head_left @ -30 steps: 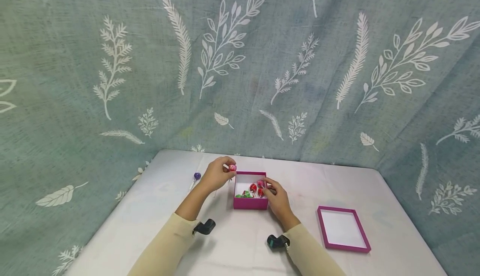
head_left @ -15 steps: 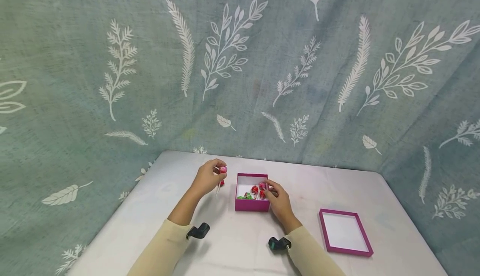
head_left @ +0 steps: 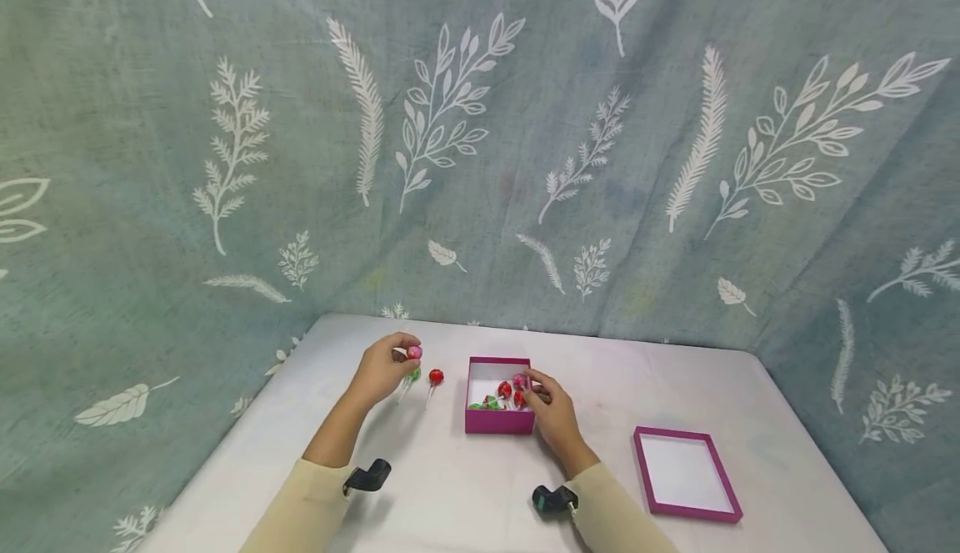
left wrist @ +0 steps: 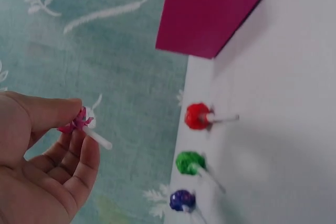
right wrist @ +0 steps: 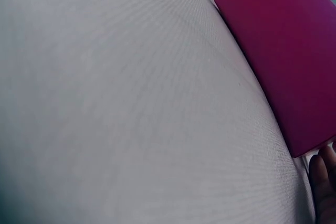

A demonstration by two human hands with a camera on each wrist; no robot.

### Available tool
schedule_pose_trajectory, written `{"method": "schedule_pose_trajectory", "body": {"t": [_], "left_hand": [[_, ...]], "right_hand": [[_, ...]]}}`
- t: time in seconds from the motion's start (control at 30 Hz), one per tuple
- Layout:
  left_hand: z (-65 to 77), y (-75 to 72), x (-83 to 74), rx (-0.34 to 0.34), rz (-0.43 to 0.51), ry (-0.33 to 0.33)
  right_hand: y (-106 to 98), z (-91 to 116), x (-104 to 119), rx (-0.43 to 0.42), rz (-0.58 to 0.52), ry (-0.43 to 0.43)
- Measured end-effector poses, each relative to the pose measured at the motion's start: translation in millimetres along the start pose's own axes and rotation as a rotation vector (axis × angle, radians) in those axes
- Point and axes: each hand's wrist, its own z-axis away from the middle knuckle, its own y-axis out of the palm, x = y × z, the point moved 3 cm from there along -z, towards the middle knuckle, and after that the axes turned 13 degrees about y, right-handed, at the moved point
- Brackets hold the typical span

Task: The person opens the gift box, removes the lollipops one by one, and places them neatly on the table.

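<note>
Left hand [head_left: 381,374]: thumb and fingers bent, pinching pink lollipop [head_left: 415,353] above desk [head_left: 450,486]. Head view shows its round ball; left wrist view adds white stick [left wrist: 98,138] and, on desk, purple lollipop [left wrist: 182,201], hidden from head view. Then green lollipop [head_left: 415,375], red lollipop [head_left: 437,376]. Magenta box [head_left: 498,423]: sweets [head_left: 505,389] inside, head view only. Right hand [head_left: 553,413]: fingers curled over box's right wall. Far right: lid [head_left: 687,475].

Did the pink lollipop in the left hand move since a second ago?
Yes. In the head view, the left hand has carried the pink lollipop leftward, farther from the magenta box.
</note>
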Motion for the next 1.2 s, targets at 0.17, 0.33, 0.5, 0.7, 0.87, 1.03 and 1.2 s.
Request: {"method": "schedule_pose_trajectory", "body": {"t": [0.17,0.33,0.5,0.7,0.87,1.03,1.2], "left_hand": [[0.6,-13.8,9.1,-0.012,-0.011,-0.045],[7.6,-19.4,16.7,-0.001,0.001,-0.07],[18.8,-23.1,30.9,0.001,-0.016,-0.107],[16.0,-27.2,39.2,0.006,-0.03,-0.106],[14.7,-33.2,44.9,0.016,-0.034,-0.112],[16.2,-37.7,55.9,0.033,-0.045,-0.109],[18.9,-40.8,73.2,0.046,-0.079,-0.125]], "right_hand": [[1.2,-2.8,6.7,0.006,-0.001,-0.005],[1.2,-2.9,3.9,-0.002,-0.012,-0.002],[3.3,2.5,-3.5,0.022,0.007,0.003],[0.8,0.8,-0.6,0.003,-0.003,-0.002],[1.2,-0.9,4.0,0.004,-0.001,0.0],[0.1,0.8,3.3,0.005,0.01,0.019],[-2.1,3.7,3.9,0.005,0.018,0.024]]}}
